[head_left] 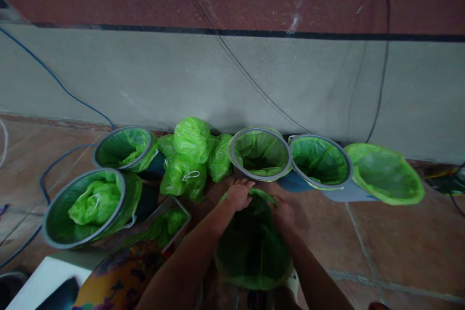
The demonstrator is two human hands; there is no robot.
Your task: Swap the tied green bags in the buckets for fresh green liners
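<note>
Directly in front of me stands a bin lined with a green plastic bag [254,237], its mouth facing up and its inside in shadow. My left hand [239,194] is closed on the far left of the bag's edge. On the far right side, my right hand [284,213] has its fingers curled round the same edge. Just beyond my hands is a lined bin with a grey ring [234,155]. Tied green bags [185,174] are heaped against the wall to the left of it. How much of the bin the bag covers is hard to make out.
Along the wall to the right are another ringed bin [348,155] and a bin with a loose green liner [417,193]. Two ringed bins [121,198] [148,140] stand left, near a tray [183,203] of green plastic. Blue cable [45,179] crosses the tiled floor.
</note>
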